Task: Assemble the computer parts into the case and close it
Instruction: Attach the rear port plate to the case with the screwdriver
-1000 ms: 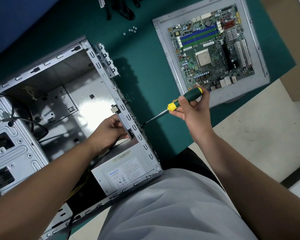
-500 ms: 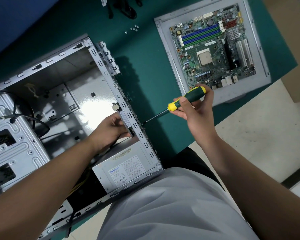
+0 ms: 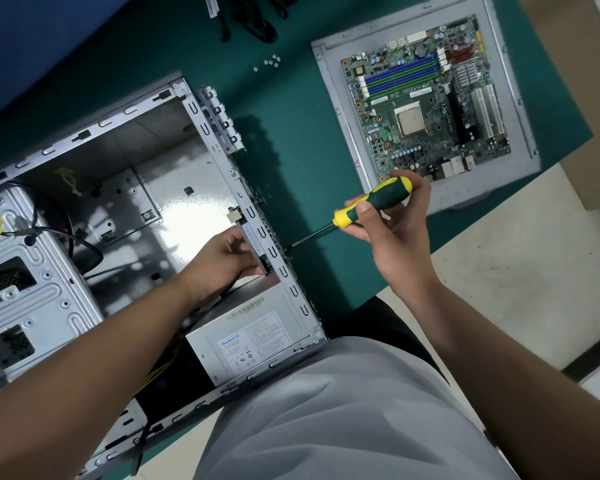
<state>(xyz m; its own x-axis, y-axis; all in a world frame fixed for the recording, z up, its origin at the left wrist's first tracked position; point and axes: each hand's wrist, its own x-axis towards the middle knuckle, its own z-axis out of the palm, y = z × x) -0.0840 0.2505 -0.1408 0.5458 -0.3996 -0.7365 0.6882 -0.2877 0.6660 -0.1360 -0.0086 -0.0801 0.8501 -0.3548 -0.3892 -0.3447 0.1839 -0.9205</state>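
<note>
The open silver computer case point(image 3: 201, 112) lies on its side on the green mat, with the grey power supply point(image 3: 250, 337) in its near corner. My left hand point(image 3: 219, 261) reaches inside and grips a dark labelled part point(image 3: 254, 241) against the case's rear wall. My right hand point(image 3: 395, 237) holds the green and yellow screwdriver point(image 3: 374, 202) by its handle. The screwdriver's tip touches the outside of the rear wall, opposite my left hand. The motherboard point(image 3: 426, 112) lies on the grey side panel point(image 3: 336, 140) at the upper right.
Several small screws point(image 3: 270, 62) lie on the mat above the case. Black cables point(image 3: 253, 22) sit at the top edge. The drive cage point(image 3: 32, 289) and loose wires fill the case's left side. The table edge runs just right of my right hand.
Both hands stay at the rear wall with the screwdriver tip in the same spot. Only the view has shifted slightly.
</note>
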